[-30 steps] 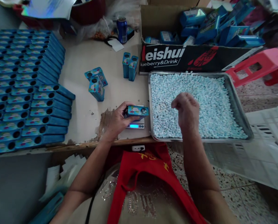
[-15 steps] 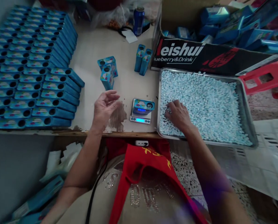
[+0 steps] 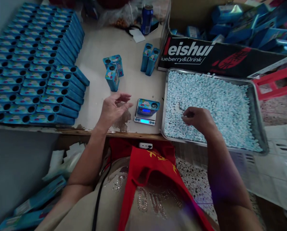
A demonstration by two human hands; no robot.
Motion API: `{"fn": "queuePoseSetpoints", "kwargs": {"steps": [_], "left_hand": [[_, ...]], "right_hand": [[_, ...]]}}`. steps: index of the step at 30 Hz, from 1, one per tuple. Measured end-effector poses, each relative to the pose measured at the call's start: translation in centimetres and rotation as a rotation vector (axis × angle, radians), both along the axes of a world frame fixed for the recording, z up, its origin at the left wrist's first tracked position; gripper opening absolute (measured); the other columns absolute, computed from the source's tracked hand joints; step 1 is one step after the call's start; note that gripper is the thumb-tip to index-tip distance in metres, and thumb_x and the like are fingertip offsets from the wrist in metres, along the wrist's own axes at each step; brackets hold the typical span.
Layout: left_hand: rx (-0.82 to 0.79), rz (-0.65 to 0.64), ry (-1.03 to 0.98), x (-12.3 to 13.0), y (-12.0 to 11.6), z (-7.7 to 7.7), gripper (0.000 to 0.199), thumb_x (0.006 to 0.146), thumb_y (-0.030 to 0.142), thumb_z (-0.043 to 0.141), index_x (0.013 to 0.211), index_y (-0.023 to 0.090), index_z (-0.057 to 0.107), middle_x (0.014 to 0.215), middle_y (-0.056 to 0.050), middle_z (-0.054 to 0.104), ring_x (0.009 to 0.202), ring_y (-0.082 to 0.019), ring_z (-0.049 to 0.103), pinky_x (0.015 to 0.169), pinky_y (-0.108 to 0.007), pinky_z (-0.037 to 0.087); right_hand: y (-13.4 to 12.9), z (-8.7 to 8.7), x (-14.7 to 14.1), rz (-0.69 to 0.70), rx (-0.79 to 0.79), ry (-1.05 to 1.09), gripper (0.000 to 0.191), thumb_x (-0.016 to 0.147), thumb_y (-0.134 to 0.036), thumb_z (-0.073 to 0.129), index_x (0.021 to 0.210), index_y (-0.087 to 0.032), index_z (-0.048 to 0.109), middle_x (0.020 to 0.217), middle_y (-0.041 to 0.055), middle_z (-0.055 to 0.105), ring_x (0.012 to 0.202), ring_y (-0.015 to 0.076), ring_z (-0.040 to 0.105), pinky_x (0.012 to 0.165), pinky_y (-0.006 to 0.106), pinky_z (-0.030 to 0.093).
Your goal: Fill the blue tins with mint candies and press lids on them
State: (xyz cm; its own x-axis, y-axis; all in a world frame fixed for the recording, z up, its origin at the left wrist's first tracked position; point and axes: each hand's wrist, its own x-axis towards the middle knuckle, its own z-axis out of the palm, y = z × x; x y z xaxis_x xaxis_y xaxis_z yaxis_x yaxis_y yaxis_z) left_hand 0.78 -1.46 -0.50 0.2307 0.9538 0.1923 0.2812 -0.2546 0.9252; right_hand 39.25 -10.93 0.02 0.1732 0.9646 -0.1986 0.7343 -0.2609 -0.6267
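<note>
My left hand [image 3: 114, 109] hovers over the table just left of a small digital scale [image 3: 144, 121], its fingers apart and holding nothing. A blue box [image 3: 147, 106] with a round hole in its top stands on the lit scale; pale pieces show in the hole. My right hand [image 3: 198, 119] is above the metal tray [image 3: 215, 146] of small pale-blue candy-like pieces [image 3: 213, 96]. Its fingertips are pressed together, and whatever they hold is hidden. Beyond my left hand, a blue box [image 3: 112, 78] stands against others like it.
Rows of blue boxes [image 3: 37, 69] fill the table's left side. Two more boxes [image 3: 150, 60] stand behind the scale. A black carton [image 3: 220, 57] of blue packs borders the tray, near a drink can [image 3: 147, 20]. A red plastic stool [image 3: 276, 83] is at right.
My right hand has lifted out of the pale pieces and moved right, fingers now drawn together. My left hand has shifted slightly right, toward the scale.
</note>
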Motion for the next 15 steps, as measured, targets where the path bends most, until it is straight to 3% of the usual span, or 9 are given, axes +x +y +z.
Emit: {"fn": "queuePoseSetpoints", "kwargs": {"steps": [3,8,12,15], "left_hand": [[0.014,-0.068,0.005,1.2,-0.4,0.1,0.034,0.088,0.04,0.093,0.112,0.02,0.081,0.115,-0.009,0.083,0.109,-0.024,0.078,0.105,-0.042,0.064],[0.025,-0.111,0.012,1.0,-0.9,0.1,0.055,0.083,0.047,0.099,0.125,0.02,0.078,0.127,-0.011,0.081,0.118,-0.026,0.077,0.108,-0.043,0.063],[0.048,-0.111,0.104,1.3,-1.0,0.3,0.07,0.077,0.035,0.104,0.138,0.022,0.072,0.138,-0.013,0.078,0.127,-0.028,0.074,0.109,-0.044,0.061],[0.058,-0.105,0.132,2.3,-1.1,-0.5,0.078,0.073,0.024,0.104,0.142,0.023,0.068,0.141,-0.013,0.077,0.131,-0.029,0.073,0.11,-0.044,0.06]], "right_hand": [[0.8,1.8,-0.9,0.011,0.041,0.03,0.012,0.076,-0.035,0.078,0.074,-0.028,0.069,0.055,-0.0004,0.067,0.053,0.0211,0.064,0.057,0.034,0.048],[2.4,4.2,-3.4,0.081,0.139,-0.004,0.006,0.076,-0.029,0.077,0.075,-0.027,0.071,0.059,-0.0014,0.065,0.057,0.0198,0.061,0.06,0.035,0.047],[3.2,5.3,-4.8,0.089,0.181,-0.006,0.007,0.078,-0.03,0.076,0.077,-0.027,0.07,0.059,-0.0009,0.066,0.057,0.0189,0.061,0.061,0.034,0.047],[3.2,5.7,-4.2,0.093,0.213,-0.052,0.008,0.078,-0.031,0.077,0.076,-0.026,0.071,0.059,-0.001,0.065,0.057,0.0182,0.06,0.061,0.034,0.047]]}}
